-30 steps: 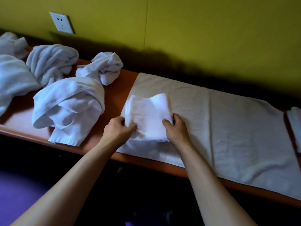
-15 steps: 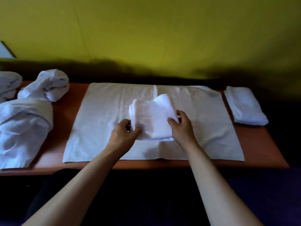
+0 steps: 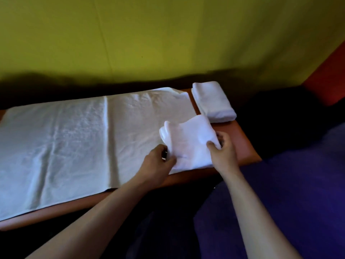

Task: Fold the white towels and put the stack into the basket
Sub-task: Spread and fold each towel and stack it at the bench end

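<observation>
Head view looks down on an orange-brown tabletop [image 3: 240,146] set against a yellow-green wall [image 3: 168,34]. Across the left and middle of the tabletop a large white towel [image 3: 74,143] lies spread flat, reaching from the back edge to the front edge, with a lengthwise crease running through it. Near the front right corner of that spread towel, the left hand [image 3: 158,163] holds the near-left edge of a folded white towel [image 3: 188,144]; its fingers [image 3: 170,160] are curled under and round the cloth, pinching it. The folded towel sits over the right end of the spread towel, its far end raised, and its layers show along its left edge. The right hand [image 3: 223,152] grips the folded towel's right edge, thumb on top and fingers [image 3: 222,137] curled round the cloth at the side. Both bare forearms reach in from the bottom of the view. Just beyond the held towel, at the back right corner of the tabletop, a second folded white towel [image 3: 213,101] lies flat on the bare wood, just beside the spread towel's right end and apart from the hands. To the right of the tabletop, a dark purple-blue surface [image 3: 298,184] fills the lower right, and a reddish panel [image 3: 328,77] shows at the upper right edge.
</observation>
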